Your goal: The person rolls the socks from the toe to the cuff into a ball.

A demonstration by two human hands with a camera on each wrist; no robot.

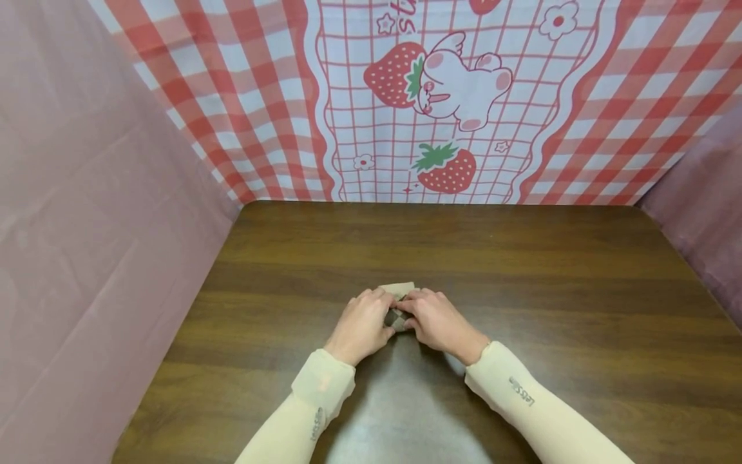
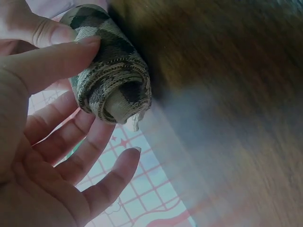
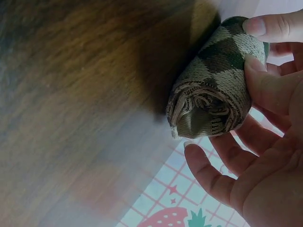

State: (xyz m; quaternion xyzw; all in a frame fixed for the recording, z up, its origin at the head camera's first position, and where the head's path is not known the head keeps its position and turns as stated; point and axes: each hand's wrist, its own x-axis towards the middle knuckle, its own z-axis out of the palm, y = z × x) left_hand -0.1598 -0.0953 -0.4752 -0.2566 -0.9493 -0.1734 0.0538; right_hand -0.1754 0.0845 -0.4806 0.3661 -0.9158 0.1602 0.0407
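A checkered knit sock (image 1: 397, 320), rolled into a tight bundle, lies on the wooden table between both hands. Its pale flat end (image 1: 399, 288) sticks out on the far side. My left hand (image 1: 362, 325) holds the roll from the left, thumb on the near face and fingers around the far side. From the right, my right hand (image 1: 438, 322) grips it the same way. The left wrist view shows the spiral layers at one end of the sock (image 2: 111, 52). The other coiled end of the sock (image 3: 218, 68) faces the right wrist view.
The brown wooden table (image 1: 522, 270) spreads around the hands. Behind it hangs a red-and-white checked cloth (image 1: 255, 96) with strawberries. Pink cloth walls (image 1: 116, 225) flank both sides.
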